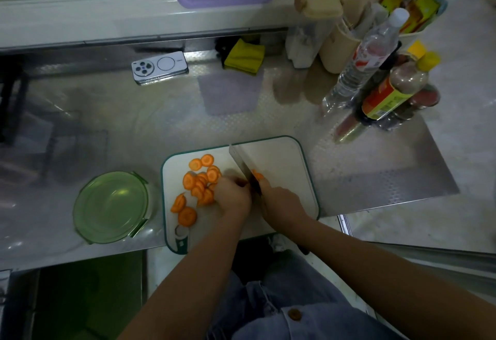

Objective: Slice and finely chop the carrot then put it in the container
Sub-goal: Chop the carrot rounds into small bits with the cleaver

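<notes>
Our right hand (280, 201) clamps the handle of the knife (241, 161), blade over the cutting board (284, 162), and our left hand (233, 194) curls over the heap of carrot slices (200, 182) on the board's left half, knuckles right beside the steel (one piece lies on the blade's other side). We judge the fingertips most at risk: thin stacked rounds slip, so the blade could nick them or flick pieces off the board, short of the green container (111, 205) beside it.
</notes>
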`<state>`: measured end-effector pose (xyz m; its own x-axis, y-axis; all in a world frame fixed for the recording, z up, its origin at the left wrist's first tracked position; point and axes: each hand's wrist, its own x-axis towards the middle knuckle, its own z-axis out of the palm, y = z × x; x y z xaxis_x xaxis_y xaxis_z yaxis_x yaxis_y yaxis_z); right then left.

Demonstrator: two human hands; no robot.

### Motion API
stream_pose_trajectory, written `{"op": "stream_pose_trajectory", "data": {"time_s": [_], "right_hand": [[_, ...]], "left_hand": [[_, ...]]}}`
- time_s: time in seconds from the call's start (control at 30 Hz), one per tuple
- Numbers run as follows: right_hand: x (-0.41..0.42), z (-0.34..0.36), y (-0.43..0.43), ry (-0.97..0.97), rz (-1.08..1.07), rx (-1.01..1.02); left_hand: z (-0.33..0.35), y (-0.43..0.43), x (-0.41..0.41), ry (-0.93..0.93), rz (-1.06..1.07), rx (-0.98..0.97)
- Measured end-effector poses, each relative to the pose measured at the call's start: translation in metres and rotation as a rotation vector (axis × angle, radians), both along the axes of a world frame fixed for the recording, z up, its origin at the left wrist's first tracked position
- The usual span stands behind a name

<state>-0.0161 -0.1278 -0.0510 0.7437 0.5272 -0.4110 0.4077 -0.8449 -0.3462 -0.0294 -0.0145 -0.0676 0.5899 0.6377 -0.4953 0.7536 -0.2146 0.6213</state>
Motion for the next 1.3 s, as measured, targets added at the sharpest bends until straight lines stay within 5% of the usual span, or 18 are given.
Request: {"op": "stream_pose_trajectory", "data": {"time_s": [0.4, 0.63, 0.83, 1.1, 1.3], "right_hand": [[0.034, 0.026, -0.032, -0.123, -0.205, 0.313], [0.029, 0.024, -0.054, -0.014, -0.296, 0.216], [0.026, 0.018, -0.066, 0.015, -0.218, 0.163], [0.032, 0.014, -0.070, -0.027, -0.158, 0.160], [0.025, 0.011, -0.063, -0.093, -0.107, 0.116]], "left_hand": [[0.007, 0.012, -0.008, -0.097, -0.302, 0.216], [0.008, -0.016, 0.008, 0.009, -0.270, 0.240], [-0.005, -0.027, 0.018, 0.029, -0.596, 0.564], [-0.012, -0.012, 0.018, -0.276, -0.956, 0.446], [-0.012, 0.002, 0.000, -0.266, -0.819, 0.425]]}}
